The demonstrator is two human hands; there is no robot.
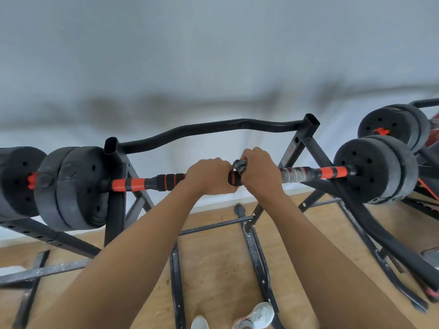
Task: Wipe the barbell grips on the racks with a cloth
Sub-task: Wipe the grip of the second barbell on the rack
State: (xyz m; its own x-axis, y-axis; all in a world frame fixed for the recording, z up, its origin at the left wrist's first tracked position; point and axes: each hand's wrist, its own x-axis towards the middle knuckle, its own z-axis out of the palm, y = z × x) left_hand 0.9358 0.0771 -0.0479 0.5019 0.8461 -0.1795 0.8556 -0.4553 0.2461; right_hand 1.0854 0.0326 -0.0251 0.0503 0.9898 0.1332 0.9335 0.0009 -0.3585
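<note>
Head view. The barbell [133, 184] lies across the black rack [116, 210], with weight plates [373, 169] at both ends, above a wooden floor [213, 257]. The left grip [209, 176] is clamped round the middle of the bar, fingers curled. The right grip [259, 169], just to its right, is clamped over a grey cloth [238, 164] held against the bar. A bunched end of the cloth protrudes at this grip's left edge, between the two grips.
</note>
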